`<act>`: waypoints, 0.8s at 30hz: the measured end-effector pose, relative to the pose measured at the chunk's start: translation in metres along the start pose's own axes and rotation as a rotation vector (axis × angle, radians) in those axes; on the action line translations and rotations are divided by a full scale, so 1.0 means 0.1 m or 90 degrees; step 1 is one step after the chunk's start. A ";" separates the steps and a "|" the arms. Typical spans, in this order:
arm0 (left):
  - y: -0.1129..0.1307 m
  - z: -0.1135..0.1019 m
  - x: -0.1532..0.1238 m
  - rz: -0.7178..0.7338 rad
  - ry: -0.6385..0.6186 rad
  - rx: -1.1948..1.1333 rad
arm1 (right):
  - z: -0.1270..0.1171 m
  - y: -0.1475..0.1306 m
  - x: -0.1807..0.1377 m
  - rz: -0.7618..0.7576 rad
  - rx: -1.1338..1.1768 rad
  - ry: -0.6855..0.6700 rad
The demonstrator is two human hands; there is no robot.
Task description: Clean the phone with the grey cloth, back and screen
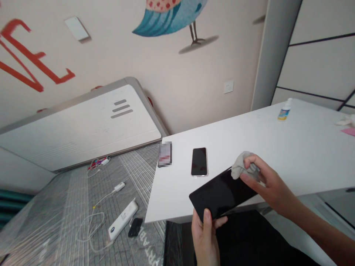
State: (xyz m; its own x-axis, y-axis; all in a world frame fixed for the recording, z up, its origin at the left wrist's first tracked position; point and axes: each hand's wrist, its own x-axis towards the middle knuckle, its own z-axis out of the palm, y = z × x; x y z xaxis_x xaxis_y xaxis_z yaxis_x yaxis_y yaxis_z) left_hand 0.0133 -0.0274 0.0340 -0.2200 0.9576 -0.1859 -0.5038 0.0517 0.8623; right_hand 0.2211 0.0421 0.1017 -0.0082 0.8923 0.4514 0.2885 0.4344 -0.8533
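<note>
- Bed cover [74, 199], left: one long white device [122, 220], one small black item [135, 227] just beside it.
- White table [305, 155], left corner: one pixelated rectangular object [165, 154], possibly a phone; detail too poor to confirm.
- Right of that: one dark-screened phone [199, 162], lying flat, long axis running near to far.
- Left hand [205, 232]: grasping the tablet's near-left end, thumb on its dark face, fingers beneath.
- Tablet [222, 192]: one, over the table's near edge, nearer than the phone. Dark face up; long axis slants from near left to far right.
- Grey cloth [241, 166]: one, bunched, against the tablet's far-right end.
- Right hand [266, 181]: pinching the cloth between thumb and fingers.
- Far right on table: one bottle [284, 110], upright.
</note>
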 end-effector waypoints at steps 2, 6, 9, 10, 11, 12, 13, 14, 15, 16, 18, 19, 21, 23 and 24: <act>0.03 0.00 -0.03 0.042 0.057 0.039 | 0.03 0.05 -0.03 0.039 0.015 -0.039; 0.07 0.04 -0.10 0.125 0.163 0.131 | 0.06 0.11 -0.13 0.056 0.007 -0.077; 0.06 0.02 -0.12 0.152 0.165 0.188 | 0.05 0.15 -0.14 0.041 0.030 -0.083; 0.05 0.01 -0.12 0.148 0.161 0.200 | 0.03 0.17 -0.13 0.037 0.045 -0.089; 0.03 0.00 -0.12 0.137 0.156 0.207 | 0.02 0.19 -0.11 0.035 0.062 -0.097; 0.02 -0.01 -0.11 0.118 0.143 0.206 | 0.00 0.22 -0.09 0.036 0.081 -0.104; 0.01 -0.01 -0.10 0.095 0.123 0.197 | -0.01 0.25 -0.07 0.041 0.100 -0.108; 0.01 -0.01 -0.09 0.071 0.099 0.184 | -0.01 0.28 -0.06 0.050 0.118 -0.110; 0.01 0.01 -0.09 0.049 0.077 0.169 | -0.01 0.32 -0.05 0.064 0.135 -0.110; 0.02 0.03 -0.08 0.032 0.063 0.156 | -0.01 0.36 -0.05 0.080 0.151 -0.109; 0.03 0.06 -0.07 0.021 0.063 0.144 | 0.00 0.44 -0.06 0.115 0.183 -0.110; 0.04 0.07 -0.07 0.029 0.073 0.147 | 0.01 0.48 -0.06 0.130 0.196 -0.113; 0.03 0.07 -0.08 0.062 0.082 0.179 | 0.02 0.56 -0.07 0.154 0.213 -0.120; 0.00 0.05 -0.10 0.094 0.084 0.235 | 0.01 0.63 -0.07 0.176 0.223 -0.138; -0.01 0.04 -0.12 0.103 0.083 0.263 | 0.00 0.66 -0.08 0.186 0.230 -0.154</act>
State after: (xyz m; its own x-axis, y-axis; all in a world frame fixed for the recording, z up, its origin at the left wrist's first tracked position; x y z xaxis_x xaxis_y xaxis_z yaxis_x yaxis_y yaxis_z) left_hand 0.0198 -0.0383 0.0367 -0.3851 0.9203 -0.0691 -0.0847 0.0394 0.9956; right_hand 0.2403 0.0639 0.0422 -0.2105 0.9669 0.1439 -0.0360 0.1394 -0.9896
